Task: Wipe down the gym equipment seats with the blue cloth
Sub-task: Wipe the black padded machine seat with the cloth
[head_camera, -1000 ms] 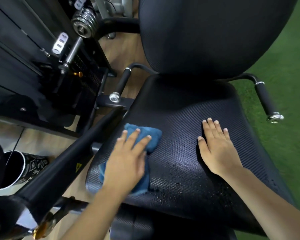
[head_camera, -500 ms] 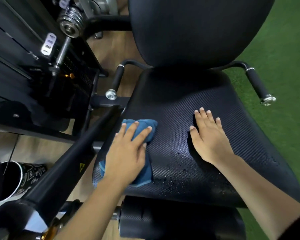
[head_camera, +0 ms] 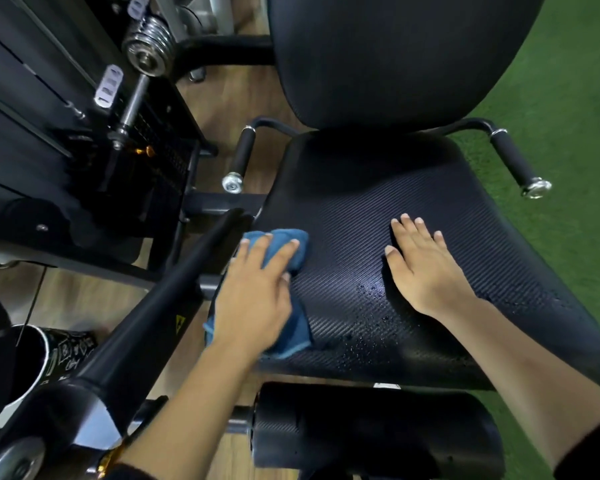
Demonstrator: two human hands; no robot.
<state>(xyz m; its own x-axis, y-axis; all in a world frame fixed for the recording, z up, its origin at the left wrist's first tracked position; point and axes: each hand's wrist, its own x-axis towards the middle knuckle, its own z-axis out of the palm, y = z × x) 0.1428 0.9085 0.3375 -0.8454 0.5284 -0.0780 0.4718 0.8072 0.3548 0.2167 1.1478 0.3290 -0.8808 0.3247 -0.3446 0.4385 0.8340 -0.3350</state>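
The black textured seat pad of a gym machine fills the middle of the view, with water droplets near its front edge. A crumpled blue cloth lies at the seat's left edge. My left hand presses flat on the cloth, fingers spread over it. Palm down, my right hand rests on the bare seat, to the right of the cloth and holding nothing. The black backrest rises behind the seat.
Two black handles flank the seat. A black lever arm runs diagonally at the left, beside the weight stack. A black roller pad sits below the seat. A black-and-white bin stands at the lower left. Green turf lies at the right.
My left hand has kept the cloth at the seat's left edge, shifting it slightly. The camera has drawn back and tilted, so the roller pad shows. My right hand stays flat.
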